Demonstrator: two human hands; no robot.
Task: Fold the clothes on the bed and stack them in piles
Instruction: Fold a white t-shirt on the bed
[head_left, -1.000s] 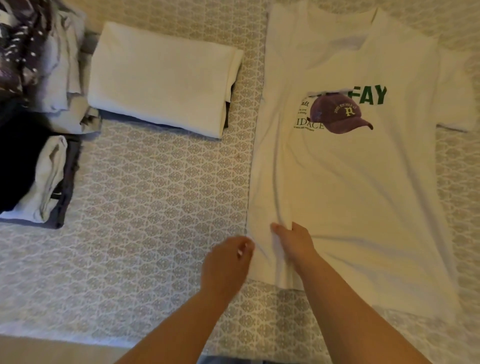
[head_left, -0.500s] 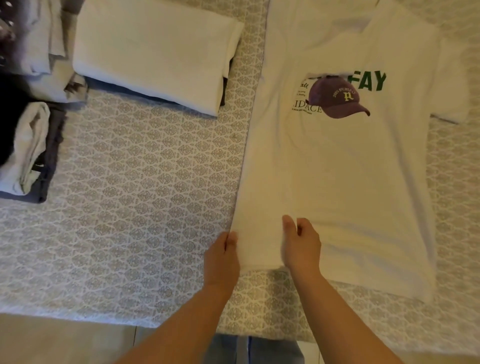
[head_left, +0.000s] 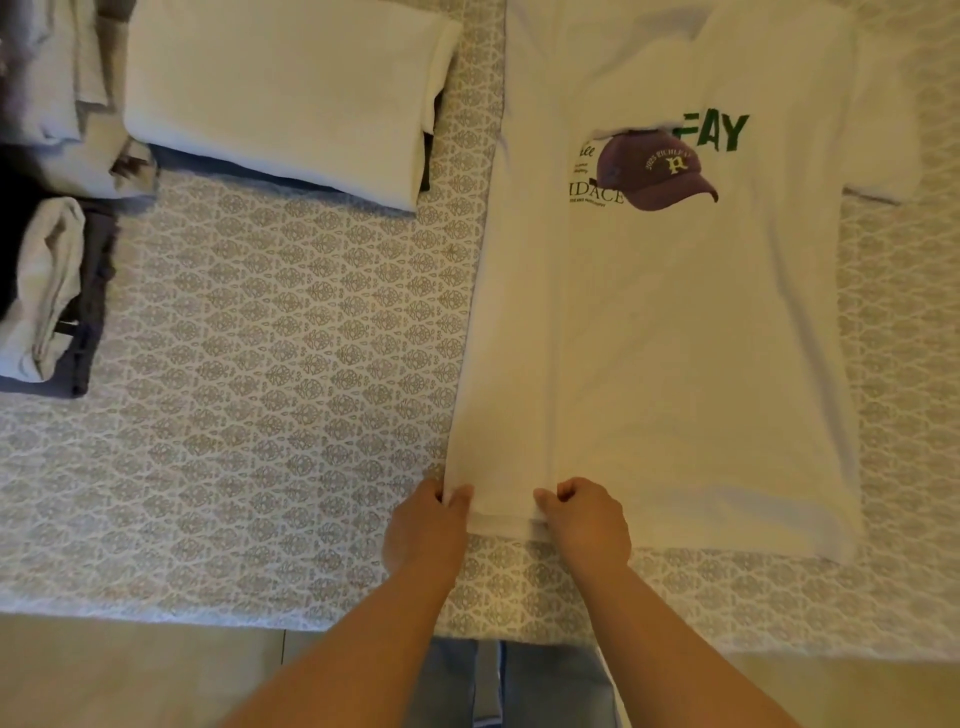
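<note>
From the head view, a white cotton T-shirt with a purple cap print and green lettering (head_left: 670, 312) lies flat on the right half of the frame, spread over the grey-patterned bed cover (head_left: 270, 395). Its left side is already doubled inward, hiding part of the print. At lower centre the left hand (head_left: 428, 525) pinches the hem at the shirt's folded left edge, and the right hand (head_left: 587, 519) pinches the same hem just beside it. This looks like squaring the first lengthwise fold; next would come bringing the far sleeve side across, which calls for keeping the hem aligned. At upper left sits a folded white garment pile (head_left: 280, 98), and further left a stack of grey and dark clothes (head_left: 52, 291), cut off by the frame edge. The shirt's collar is also cropped.
</note>
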